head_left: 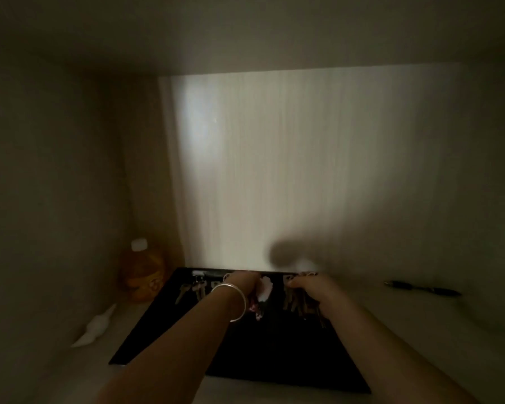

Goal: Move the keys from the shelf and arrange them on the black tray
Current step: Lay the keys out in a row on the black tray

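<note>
Inside a dim cupboard, placed relative to the black tray (pixel 187 339):

1. Left hand (pixel 245 282), bangle (pixel 231 301) on wrist, over the tray's far middle; grip unclear, apparently setting a key bunch with white tag (pixel 265 290).
2. Right hand (pixel 309 287), far right, pinching a key bunch (pixel 302 304), seemingly aligning the row.
3. Far left: settled keys (pixel 193 288).
4. Beyond the left corner: orange bottle (pixel 143 272).
5. Right: pen (pixel 420 288).

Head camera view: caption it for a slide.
Both hands, left and right, arrange key bunches along the far edge of a black tray in a dim cabinet.
</note>
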